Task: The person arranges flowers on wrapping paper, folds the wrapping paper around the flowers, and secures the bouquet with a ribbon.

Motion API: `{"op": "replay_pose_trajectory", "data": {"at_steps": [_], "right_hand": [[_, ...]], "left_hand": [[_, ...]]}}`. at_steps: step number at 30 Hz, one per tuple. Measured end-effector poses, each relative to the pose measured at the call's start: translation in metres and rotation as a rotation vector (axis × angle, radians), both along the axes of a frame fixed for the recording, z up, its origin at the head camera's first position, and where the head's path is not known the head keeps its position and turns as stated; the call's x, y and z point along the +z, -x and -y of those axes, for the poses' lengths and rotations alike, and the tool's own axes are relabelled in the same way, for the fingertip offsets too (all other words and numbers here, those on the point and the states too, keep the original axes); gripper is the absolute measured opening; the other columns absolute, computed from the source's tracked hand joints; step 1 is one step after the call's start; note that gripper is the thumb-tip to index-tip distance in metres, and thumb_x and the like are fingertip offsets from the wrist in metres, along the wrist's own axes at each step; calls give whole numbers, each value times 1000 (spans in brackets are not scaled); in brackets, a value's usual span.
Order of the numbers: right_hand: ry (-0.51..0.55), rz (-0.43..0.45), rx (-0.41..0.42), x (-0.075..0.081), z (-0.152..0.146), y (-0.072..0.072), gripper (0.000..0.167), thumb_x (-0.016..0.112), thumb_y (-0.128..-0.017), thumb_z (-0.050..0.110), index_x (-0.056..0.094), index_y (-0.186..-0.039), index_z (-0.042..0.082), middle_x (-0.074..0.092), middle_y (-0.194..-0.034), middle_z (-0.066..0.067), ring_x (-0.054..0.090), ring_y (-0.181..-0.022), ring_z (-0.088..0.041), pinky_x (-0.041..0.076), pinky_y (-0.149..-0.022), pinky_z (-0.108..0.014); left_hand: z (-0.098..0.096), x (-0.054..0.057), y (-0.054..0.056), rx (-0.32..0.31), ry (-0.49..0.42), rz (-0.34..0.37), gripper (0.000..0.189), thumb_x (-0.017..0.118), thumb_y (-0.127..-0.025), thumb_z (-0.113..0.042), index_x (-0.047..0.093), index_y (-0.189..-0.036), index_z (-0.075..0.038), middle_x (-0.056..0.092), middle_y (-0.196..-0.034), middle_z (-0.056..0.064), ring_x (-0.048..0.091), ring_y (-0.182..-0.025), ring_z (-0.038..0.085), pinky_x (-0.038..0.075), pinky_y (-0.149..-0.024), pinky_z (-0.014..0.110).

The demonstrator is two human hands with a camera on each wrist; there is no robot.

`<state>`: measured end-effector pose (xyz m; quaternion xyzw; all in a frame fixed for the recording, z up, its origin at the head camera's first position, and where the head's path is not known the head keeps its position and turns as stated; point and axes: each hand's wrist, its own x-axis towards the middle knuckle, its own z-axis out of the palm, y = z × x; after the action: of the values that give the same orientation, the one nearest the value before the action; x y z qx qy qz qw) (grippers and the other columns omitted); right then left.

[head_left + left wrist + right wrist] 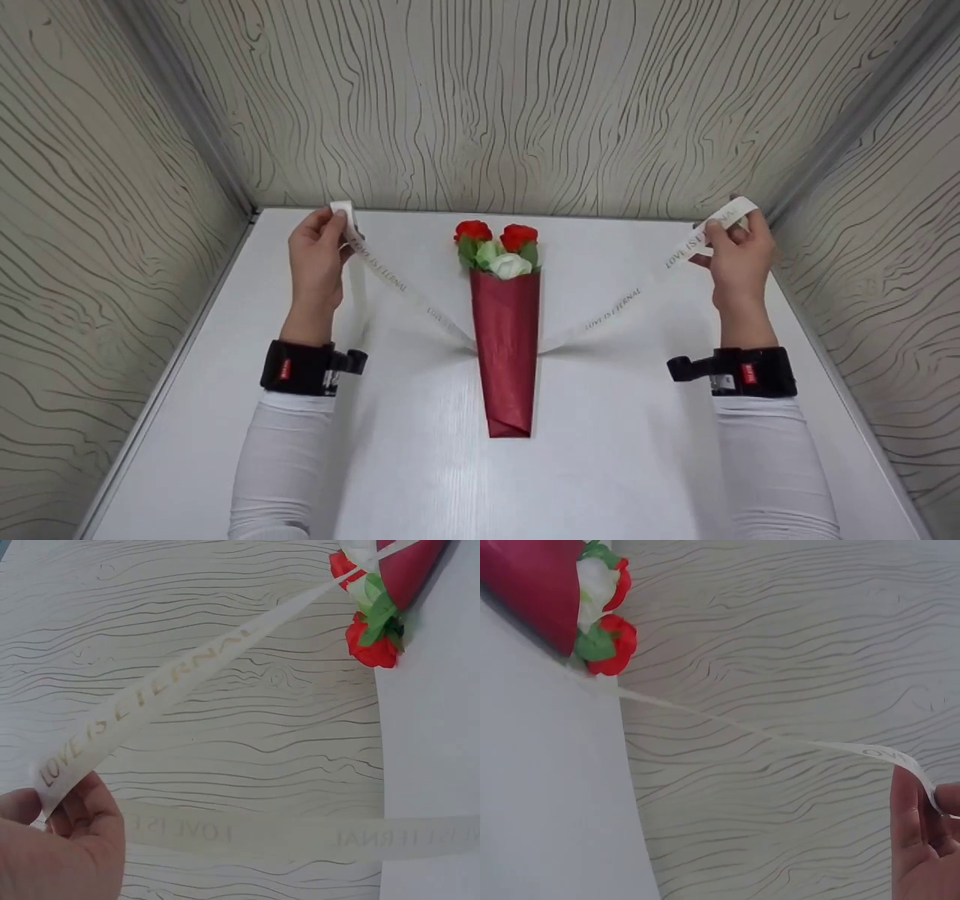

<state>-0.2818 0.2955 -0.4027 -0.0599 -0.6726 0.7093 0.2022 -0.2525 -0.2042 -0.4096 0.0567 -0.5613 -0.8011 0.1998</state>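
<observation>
1. I have the ribbon [390, 281] running from 10 o'clock to 2 o'clock across my head view, dipping out of sight at the bouquet [508, 352] in the centre; I judge that it passes underneath.
2. The left hand [316, 255], at 10 o'clock, pinches the ribbon between thumb and fingers near one end.
3. The right hand [739, 255], at 2 o'clock, pinches the other side, with the strip looping over the fingers.
4. I judge the ribbon very light, thin and limp, perhaps slippery; it should twist and crease easily. I would hold it flat across its width, close to each end, and pull gently and evenly.
5. The bouquet lies on the white table [420, 465], its red roses [472, 231] and white flower [509, 265] toward 12 o'clock, its narrow foot at 6.
6. Its wrapper [506, 390] looks smooth and crushable, and I expect little weight. I would steady it around the middle, pressing lightly, and leave the petals alone.
</observation>
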Motion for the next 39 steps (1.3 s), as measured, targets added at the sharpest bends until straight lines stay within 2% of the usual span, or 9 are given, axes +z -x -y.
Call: {"op": "replay_pose_trajectory", "data": {"at_steps": [4, 9, 13, 18, 20, 25, 27, 34, 39], "right_hand": [[-52, -44, 124, 9, 18, -1, 54, 57, -97, 3, 45, -147, 21, 61, -107, -12, 64, -93, -19, 57, -59, -27], [-97, -64, 300, 15, 41, -1, 57, 59, -97, 2, 44, -148, 21, 56, -110, -13, 62, -86, -20, 58, -60, -30], [-153, -46, 452, 16, 60, 1, 59, 62, -96, 6, 42, -149, 21, 54, -110, -14, 60, -85, -21, 57, -60, -32], [-189, -39, 629, 15, 84, 3, 66, 67, -93, 6, 39, -151, 21, 55, -102, -14, 58, -84, -21, 56, -59, -32], [-204, -42, 678, 14, 94, 3, 69, 68, -92, 4, 38, -151, 21, 56, -101, -15, 59, -84, -21, 56, -59, -33], [-208, -61, 824, 11, 117, 3, 76, 71, -87, -1, 38, -151, 21, 62, -103, -25, 66, -86, -31, 57, -59, -37], [-190, -59, 891, 11, 126, 3, 78, 71, -86, -3, 37, -152, 20, 63, -105, -30, 67, -86, -34, 57, -58, -39], [-251, 7, 976, 7, 145, 3, 82, 72, -85, -3, 33, -154, 19, 69, -101, -23, 69, -79, -25, 57, -57, -36], [-352, 57, 951, 5, 150, 2, 80, 73, -85, -1, 33, -152, 16, 70, -94, -19, 69, -75, -24, 57, -56, -36]], "left_hand": [[-18, 13, 2, -63, 76, -22, 27, 55, -102, -15, 59, -120, 4, 58, -95, 11, 58, -75, 17, 52, -71, 29], [-44, 20, 5, -180, 161, -12, 30, 56, -101, -17, 60, -123, 3, 56, -101, 14, 51, -75, 14, 47, -64, 24], [-65, 17, 8, -302, 217, -1, 27, 56, -101, -15, 63, -121, 2, 56, -94, 16, 48, -68, 13, 43, -57, 22], [-91, 11, 10, -443, 269, -9, 27, 54, -101, -12, 63, -122, 2, 55, -82, 7, 45, -62, 11, 39, -52, 22], [-100, 9, 11, -489, 295, -9, 27, 53, -100, -11, 62, -123, 2, 58, -86, 8, 47, -64, 11, 39, -53, 22], [-116, 2, 10, -607, 354, -5, 27, 51, -100, -9, 62, -122, 2, 61, -106, 23, 54, -77, 14, 46, -62, 23], [-121, -1, 9, -650, 382, -11, 27, 50, -100, -9, 62, -122, 2, 61, -107, 23, 55, -79, 16, 47, -63, 24], [-134, -9, 6, -744, 450, -23, 28, 55, -102, -21, 66, -120, -2, 67, -102, 8, 62, -88, 18, 54, -79, 31], [-141, -15, 6, -724, 486, -57, 28, 62, -98, -23, 68, -115, -2, 67, -99, 12, 56, -84, 17, 52, -76, 30]]}}
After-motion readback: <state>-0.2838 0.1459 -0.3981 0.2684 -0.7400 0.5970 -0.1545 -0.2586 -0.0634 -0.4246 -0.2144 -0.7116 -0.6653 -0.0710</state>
